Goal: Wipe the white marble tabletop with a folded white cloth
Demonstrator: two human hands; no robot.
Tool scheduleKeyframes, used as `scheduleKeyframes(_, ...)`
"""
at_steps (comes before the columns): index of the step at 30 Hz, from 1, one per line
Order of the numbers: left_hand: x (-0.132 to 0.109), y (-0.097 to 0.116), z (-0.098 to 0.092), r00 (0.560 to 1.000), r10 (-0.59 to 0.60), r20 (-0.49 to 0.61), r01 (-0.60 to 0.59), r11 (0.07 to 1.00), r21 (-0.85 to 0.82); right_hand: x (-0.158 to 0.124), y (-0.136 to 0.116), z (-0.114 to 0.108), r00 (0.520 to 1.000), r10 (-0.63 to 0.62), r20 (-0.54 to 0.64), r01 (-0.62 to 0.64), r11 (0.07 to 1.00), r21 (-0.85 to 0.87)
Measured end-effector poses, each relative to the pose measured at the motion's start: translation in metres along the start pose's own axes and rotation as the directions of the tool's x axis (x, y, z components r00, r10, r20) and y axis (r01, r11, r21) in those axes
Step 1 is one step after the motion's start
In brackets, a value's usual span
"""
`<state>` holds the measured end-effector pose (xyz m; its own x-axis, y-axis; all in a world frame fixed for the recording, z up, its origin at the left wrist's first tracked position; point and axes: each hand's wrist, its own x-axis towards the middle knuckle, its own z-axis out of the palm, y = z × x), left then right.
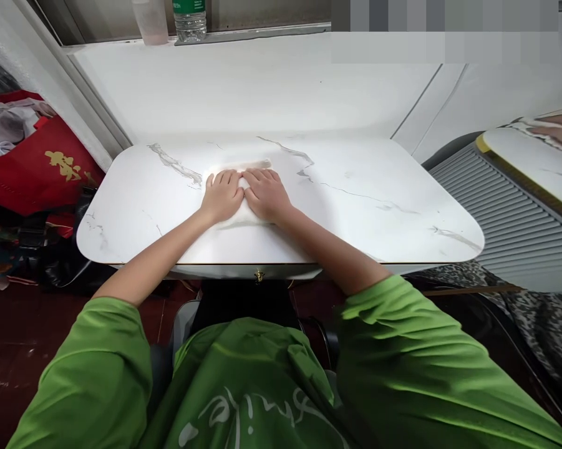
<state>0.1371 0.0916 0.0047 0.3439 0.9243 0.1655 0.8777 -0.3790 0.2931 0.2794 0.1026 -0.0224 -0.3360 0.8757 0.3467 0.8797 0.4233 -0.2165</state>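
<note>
A folded white cloth (242,216) lies on the white marbled tabletop (365,218), near its middle. My left hand (222,196) rests palm down on the left part of the cloth, its fingers stretched forward. Beside it, my right hand (266,193) lies palm down on the right part, fingers also extended. The two hands touch or nearly touch at thumbs and forefingers. A rolled or folded far edge of the cloth shows just beyond my fingertips. Both palms and the cloth under them are hidden.
A clear bottle with a green label (189,22) and a translucent cup (150,22) stand on the ledge behind. At left is a red bag (42,159). To the right, another person's hand (559,131) rests on white material on a second, ribbed-sided table (505,212).
</note>
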Motion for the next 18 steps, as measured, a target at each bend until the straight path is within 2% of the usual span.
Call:
scheduleKeyframes(4, -0.027, 0.009, -0.004, 1.000, -0.015, 0.023, 0.015, 1.000, 0.013, -0.024, -0.015, -0.007, 1.000, -0.020, -0.023, 0.020, 1.000, 0.019)
scheduleKeyframes(8, -0.042, 0.013, -0.006, 0.999, -0.025, 0.022, 0.024, 1.000, 0.016, -0.037, -0.024, -0.013, 1.000, -0.027, -0.009, 0.027, 0.999, 0.030)
scheduleKeyframes(18, -0.041, 0.013, -0.008, 0.999, -0.019, 0.039, 0.019, 1.000, -0.002, -0.035, -0.026, -0.016, 0.999, -0.036, -0.015, 0.037, 0.996, 0.075)
